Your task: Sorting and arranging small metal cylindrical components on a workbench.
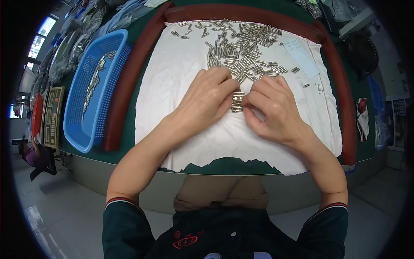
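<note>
- Right up close, the green table (pixel 222 165) peeks out past the ragged near edge of the white cloth (pixel 168 69)
- Into the middle of the cloth, and here's the action: a neat row of shiny metal cylinders (pixel 237 104), lined up side by side between two bare hands
- Left hand (pixel 207 93) at the row's left end, fingers bent in close together against it; whether they clamp a piece, I cannot tell
- Right hand (pixel 272 105) on the other end, fingers curled, a gap showing inside the bend of thumb and forefinger, tips at the row; again, no telling if a piece is pinched
- Off the cloth's left side, past a reddish-brown frame (pixel 114 127), a blue basket (pixel 88 131) carries more metal pieces
- Over on the cloth's right, loose cylinders (pixel 306 86) and a pale blue paper slip (pixel 304 60)
- Up towards the cloth's far edge, a big jumbled heap (pixel 243 41) of cylinders, glinting away
- And beyond the cloth's far left corner, plastic-wrapped bundles (pixel 75 49)
</note>
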### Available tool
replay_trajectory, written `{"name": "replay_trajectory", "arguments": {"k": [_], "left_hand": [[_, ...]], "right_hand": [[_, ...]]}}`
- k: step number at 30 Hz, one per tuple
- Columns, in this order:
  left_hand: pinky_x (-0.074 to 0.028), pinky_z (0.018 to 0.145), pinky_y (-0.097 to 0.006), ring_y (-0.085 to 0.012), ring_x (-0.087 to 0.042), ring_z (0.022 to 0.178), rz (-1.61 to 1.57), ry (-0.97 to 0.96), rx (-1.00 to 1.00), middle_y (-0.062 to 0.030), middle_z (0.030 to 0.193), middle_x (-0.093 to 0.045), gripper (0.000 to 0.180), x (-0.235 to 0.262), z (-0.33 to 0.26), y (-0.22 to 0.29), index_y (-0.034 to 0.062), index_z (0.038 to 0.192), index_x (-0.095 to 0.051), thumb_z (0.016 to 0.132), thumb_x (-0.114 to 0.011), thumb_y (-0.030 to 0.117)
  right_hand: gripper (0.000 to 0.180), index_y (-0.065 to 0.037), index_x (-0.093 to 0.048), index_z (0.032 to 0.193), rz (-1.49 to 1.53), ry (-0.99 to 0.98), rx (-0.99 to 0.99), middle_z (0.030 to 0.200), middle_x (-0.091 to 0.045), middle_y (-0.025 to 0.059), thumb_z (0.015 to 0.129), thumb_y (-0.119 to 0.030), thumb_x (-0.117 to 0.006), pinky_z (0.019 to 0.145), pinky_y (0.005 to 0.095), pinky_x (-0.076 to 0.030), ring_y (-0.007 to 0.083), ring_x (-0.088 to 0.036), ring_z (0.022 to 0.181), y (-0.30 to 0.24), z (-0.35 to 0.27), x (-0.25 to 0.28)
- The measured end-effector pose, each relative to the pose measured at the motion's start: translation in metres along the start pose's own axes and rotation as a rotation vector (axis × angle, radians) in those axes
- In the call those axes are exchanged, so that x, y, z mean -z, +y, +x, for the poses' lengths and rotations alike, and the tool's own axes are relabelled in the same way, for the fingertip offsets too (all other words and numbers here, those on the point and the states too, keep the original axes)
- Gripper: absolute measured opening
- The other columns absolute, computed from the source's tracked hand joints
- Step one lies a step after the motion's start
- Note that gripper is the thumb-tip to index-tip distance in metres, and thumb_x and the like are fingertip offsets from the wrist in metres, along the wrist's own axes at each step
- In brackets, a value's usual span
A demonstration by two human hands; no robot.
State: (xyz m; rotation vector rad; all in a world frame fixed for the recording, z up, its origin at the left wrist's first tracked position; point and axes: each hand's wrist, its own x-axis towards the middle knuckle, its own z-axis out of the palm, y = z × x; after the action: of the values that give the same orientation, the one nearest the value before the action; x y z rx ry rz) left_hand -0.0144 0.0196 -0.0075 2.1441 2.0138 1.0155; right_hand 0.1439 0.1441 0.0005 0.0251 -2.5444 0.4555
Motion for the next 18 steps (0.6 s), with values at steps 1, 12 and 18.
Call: {"name": "replay_trajectory", "arguments": {"k": [1, 12, 18], "left_hand": [[-0.042, 0.075, -0.037, -0.0279, -0.056, 0.085, -0.012, 0.0, -0.005, -0.0103, 0.09, -0.058, 0.02, 0.0, 0.0, 0.0, 0.0016, 0.096, -0.064, 0.076, -0.063, -0.001], [-0.042, 0.074, -0.037, -0.0276, -0.056, 0.085, 0.035, 0.038, -0.026, -0.0103, 0.088, -0.056, 0.02, -0.003, 0.0, -0.003, 0.0014, 0.094, -0.063, 0.075, -0.063, -0.004], [-0.042, 0.074, -0.037, -0.0279, -0.056, 0.084, 0.036, 0.017, -0.032, -0.0105, 0.088, -0.056, 0.021, -0.006, 0.0, -0.002, 0.0011, 0.093, -0.063, 0.074, -0.062, -0.005]], "right_hand": [[0.012, -0.007, -0.059, 0.071, -0.01, 0.007, 0.0, 0.073, -0.053, 0.004, 0.064, -0.002, -0.067, 0.068, 0.0352, -0.036, 0.0219, -0.052, 0.075, 0.0, 0.0, -0.001], [0.012, -0.007, -0.059, 0.07, -0.229, 0.122, -0.087, 0.073, -0.053, 0.0043, 0.063, -0.004, -0.067, 0.069, 0.0363, -0.037, 0.0216, -0.052, 0.077, 0.0, -0.002, -0.007], [0.012, -0.006, -0.059, 0.071, -0.259, 0.106, -0.059, 0.074, -0.054, 0.0044, 0.065, -0.005, -0.069, 0.068, 0.0364, -0.038, 0.0222, -0.053, 0.077, -0.002, -0.001, -0.016]]}}
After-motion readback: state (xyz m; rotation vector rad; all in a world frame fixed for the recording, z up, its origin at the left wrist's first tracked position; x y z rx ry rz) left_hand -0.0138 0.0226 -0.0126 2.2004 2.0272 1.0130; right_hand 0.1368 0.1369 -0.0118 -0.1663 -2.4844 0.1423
